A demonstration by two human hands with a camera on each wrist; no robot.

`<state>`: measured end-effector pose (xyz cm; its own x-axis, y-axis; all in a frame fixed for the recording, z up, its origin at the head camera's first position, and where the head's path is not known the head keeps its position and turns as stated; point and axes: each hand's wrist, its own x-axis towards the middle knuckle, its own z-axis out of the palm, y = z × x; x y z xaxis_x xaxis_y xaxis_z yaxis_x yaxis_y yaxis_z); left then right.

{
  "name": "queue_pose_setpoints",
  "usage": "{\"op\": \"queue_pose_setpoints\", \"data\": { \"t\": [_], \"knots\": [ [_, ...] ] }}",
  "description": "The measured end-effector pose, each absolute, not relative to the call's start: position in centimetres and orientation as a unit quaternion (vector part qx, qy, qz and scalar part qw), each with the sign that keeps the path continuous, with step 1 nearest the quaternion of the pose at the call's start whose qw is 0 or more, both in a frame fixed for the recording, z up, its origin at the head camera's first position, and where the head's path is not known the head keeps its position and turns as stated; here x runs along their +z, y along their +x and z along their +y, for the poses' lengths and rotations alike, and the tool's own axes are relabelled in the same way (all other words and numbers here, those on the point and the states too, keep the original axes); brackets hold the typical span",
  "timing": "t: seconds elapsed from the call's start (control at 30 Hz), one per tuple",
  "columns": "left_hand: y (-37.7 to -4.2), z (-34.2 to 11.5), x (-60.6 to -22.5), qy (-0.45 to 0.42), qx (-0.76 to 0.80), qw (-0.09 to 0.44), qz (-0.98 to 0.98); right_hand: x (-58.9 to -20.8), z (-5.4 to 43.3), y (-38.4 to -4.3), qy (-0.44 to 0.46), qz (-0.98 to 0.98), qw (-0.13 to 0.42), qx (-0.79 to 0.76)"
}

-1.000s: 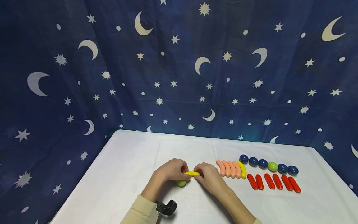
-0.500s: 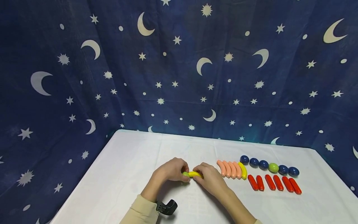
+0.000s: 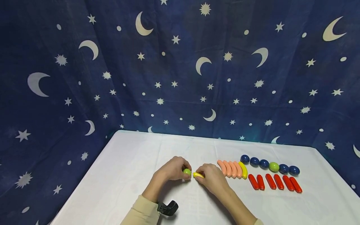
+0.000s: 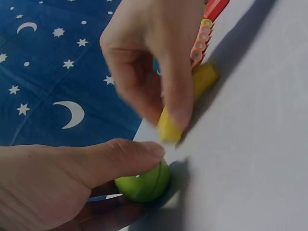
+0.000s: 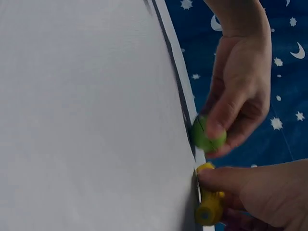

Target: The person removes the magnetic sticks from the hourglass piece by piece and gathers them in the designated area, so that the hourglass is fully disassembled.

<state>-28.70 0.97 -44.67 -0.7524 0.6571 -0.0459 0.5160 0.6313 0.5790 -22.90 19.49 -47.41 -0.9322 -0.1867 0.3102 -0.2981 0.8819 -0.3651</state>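
Near the middle of the white table, my left hand point(image 3: 175, 169) holds a green egg-shaped ball point(image 3: 187, 171) between thumb and fingers. A dark seam runs around the ball point(image 4: 149, 183) in the left wrist view. Just to its right, my right hand point(image 3: 211, 176) pinches a small yellow toy banana point(image 3: 198, 175). In the right wrist view, the banana point(image 5: 210, 209) sticks out past the thumb on both sides. A narrow gap separates the ball from the banana's near end. The left hand's fingers are partly hidden behind the ball.
Right of the hands stands a row of curved pink sausage-like pieces point(image 3: 230, 169) ending in another yellow banana point(image 3: 243, 170). Behind runs a line of dark blue egg shapes point(image 3: 264, 164) with one green one point(image 3: 274, 167). Several red sausages point(image 3: 270, 182) lie in front. A starry curtain point(image 3: 180, 62) surrounds the table point(image 3: 135, 156).
Earlier both hands held the banana, with the green ball lying below the left hand. The left hand has let go of the banana and taken the ball; the banana has shifted slightly right.
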Motion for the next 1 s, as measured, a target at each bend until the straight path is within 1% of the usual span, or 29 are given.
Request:
{"op": "queue_pose_setpoints", "data": {
  "t": [0.13, 0.3, 0.4, 0.7, 1.0],
  "knots": [
    [-28.9, 0.8, -44.9, 0.323, 0.278, 0.119, 0.897, -46.5, 20.3, -23.1, 0.068, -0.967, 0.107, 0.222],
    [-29.0, 0.8, -45.2, 0.327, 0.287, 0.123, 0.892, -46.2, 21.8, -23.9, 0.001, -0.967, 0.117, 0.226],
    [-29.0, 0.8, -45.2, 0.326, 0.291, 0.125, 0.891, -46.6, 22.5, -24.4, -0.022, -0.970, 0.124, 0.206],
    [-29.0, 0.8, -45.2, 0.323, 0.293, 0.130, 0.890, -47.7, 23.4, -25.0, -0.032, -0.973, 0.156, 0.167],
    [-28.9, 0.8, -45.3, 0.318, 0.296, 0.134, 0.891, -48.2, 23.8, -25.0, -0.051, -0.973, 0.167, 0.154]
  ]
}}
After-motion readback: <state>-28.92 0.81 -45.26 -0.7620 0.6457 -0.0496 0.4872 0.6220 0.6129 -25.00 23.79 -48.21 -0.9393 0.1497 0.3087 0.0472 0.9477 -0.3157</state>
